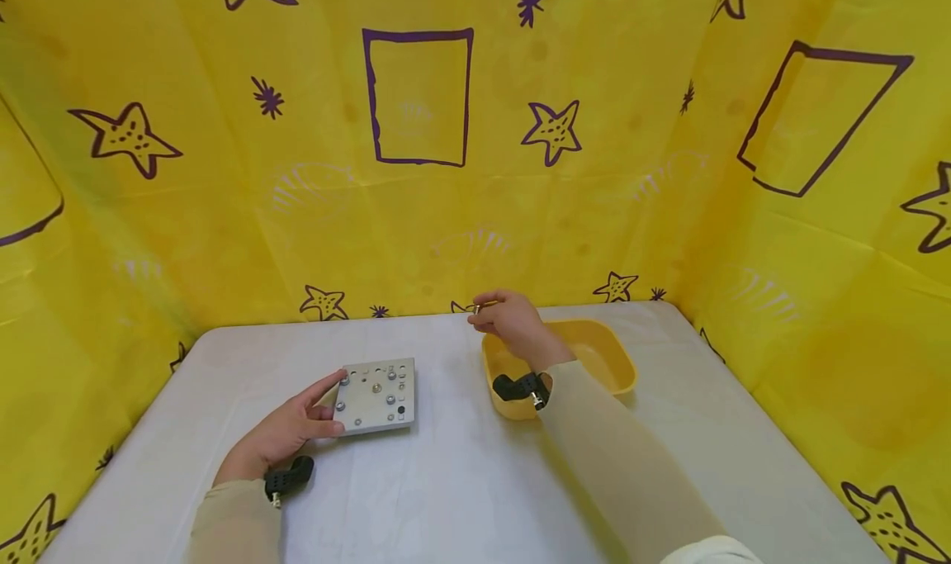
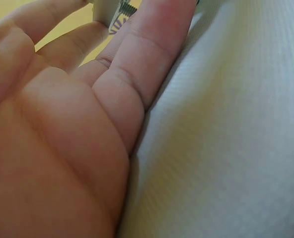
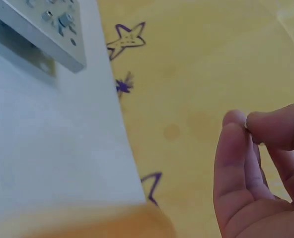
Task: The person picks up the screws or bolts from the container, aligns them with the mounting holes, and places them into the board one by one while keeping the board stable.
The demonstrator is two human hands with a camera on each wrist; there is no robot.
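My left hand (image 1: pixel 286 432) grips a square metal plate (image 1: pixel 375 395) by its left side, thumb near the front corner and a finger at the back corner. Several bolts and holes dot the plate's upper face. A threaded bolt (image 2: pixel 127 9) shows under the plate beside the fingers in the left wrist view. Over the far left rim of a yellow plastic bin, my right hand (image 1: pixel 513 323) pinches a small metal piece (image 1: pixel 476 309) between thumb and fingertips. Mostly covered by the fingertips in the right wrist view, that piece is too small for its kind to show.
The yellow bin (image 1: pixel 605 357) stands on the white-covered table (image 1: pixel 453 481), right of the plate; my right forearm crosses over it. Yellow cloth walls (image 1: pixel 490 209) with starfish drawings rise at the back and both sides. A black wrist camera (image 1: pixel 520 388) sits on each wrist.
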